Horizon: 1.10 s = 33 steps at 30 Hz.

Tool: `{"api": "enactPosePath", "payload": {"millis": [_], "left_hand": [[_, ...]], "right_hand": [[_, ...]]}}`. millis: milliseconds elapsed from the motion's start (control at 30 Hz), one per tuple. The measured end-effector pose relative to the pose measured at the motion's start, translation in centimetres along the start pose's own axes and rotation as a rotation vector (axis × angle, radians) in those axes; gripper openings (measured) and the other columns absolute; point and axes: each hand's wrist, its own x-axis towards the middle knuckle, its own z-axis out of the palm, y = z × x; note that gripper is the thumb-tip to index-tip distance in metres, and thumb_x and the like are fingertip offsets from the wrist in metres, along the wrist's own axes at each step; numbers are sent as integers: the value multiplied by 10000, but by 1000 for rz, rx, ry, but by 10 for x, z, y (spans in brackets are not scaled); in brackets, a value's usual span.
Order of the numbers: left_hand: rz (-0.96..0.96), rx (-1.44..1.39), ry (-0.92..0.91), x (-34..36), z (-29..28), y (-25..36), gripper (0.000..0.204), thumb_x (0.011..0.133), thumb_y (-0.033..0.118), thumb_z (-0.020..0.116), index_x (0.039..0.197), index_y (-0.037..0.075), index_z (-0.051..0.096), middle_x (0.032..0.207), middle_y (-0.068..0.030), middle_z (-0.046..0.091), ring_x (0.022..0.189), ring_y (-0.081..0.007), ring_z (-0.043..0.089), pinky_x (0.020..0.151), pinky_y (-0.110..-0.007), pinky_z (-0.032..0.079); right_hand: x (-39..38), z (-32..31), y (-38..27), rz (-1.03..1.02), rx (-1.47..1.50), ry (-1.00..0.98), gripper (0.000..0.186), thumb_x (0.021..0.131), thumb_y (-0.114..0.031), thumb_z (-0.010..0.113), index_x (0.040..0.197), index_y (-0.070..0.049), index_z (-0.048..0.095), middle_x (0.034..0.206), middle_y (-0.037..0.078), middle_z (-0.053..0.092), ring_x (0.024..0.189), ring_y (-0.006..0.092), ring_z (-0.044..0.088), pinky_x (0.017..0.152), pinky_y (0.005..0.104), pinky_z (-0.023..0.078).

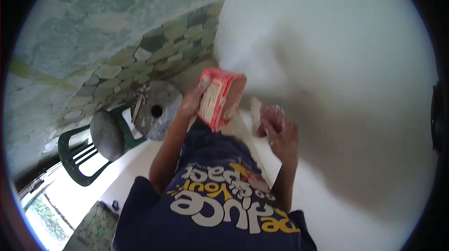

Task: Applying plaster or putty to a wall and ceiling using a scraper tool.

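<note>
Gripping a red container (216,97) near a pale wall (355,64)

The left hand (191,102) wraps its fingers around the container's left side; the right hand (283,139) pinches a smeared reddish piece (273,114) just to its right. Should the left hold slacken, the tilted container could drop; a slick surface could make the reddish piece slip.

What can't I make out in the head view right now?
In the head view:
Left hand: fingers partly hidden behind the red rectangular container with a cream side.
Right hand: covers part of the pinkish-red tool; blur obscures its exact shape.
Bright opening with greenery, lower left: cut off by the fisheye rim.
</note>
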Motion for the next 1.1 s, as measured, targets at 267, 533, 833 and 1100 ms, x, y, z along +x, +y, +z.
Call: {"api": "enactPosePath", "payload": {"millis": [267, 533, 833, 1100], "left_hand": [[-8, 82, -8, 19, -10, 47, 663, 937, 601, 593, 1194, -9, 635, 994, -55, 699, 837, -100, 649, 773, -264, 526], [20, 226, -38, 30, -6, 58, 626, 936, 550, 632, 1205, -16, 630, 1003, -63, 692, 830, -100, 637, 765, -272, 520], [-54, 403, -49, 61, -9, 74, 644, 949, 589, 584, 1205, 0, 625, 1009, -50, 692, 856, -103, 658, 770, -269, 541], [-116, 198, -18, 67, 4, 89, 703, 939, 643, 550, 1219, 3, 622, 1089, -83, 680, 900, -125, 660, 826, -281, 536]], "right_hand": [[78, -6, -28, 158, 315, -513, 341, 849, -85, 652, 1163, 39, 605, 939, 239, 681, 819, 417, 660, 721, 438, 529], [98, 26, -30, 14, 225, -657, 288, 834, -106, 625, 1105, -10, 603, 824, 189, 640, 774, 402, 633, 735, 511, 504], [112, 75, 10, 173, 447, -783, 286, 831, -92, 655, 1096, 7, 607, 881, 231, 653, 860, 389, 645, 799, 473, 497], [124, 31, -7, 325, 441, -704, 375, 843, -103, 659, 1177, 56, 603, 935, 249, 679, 862, 405, 670, 780, 454, 517]]}}
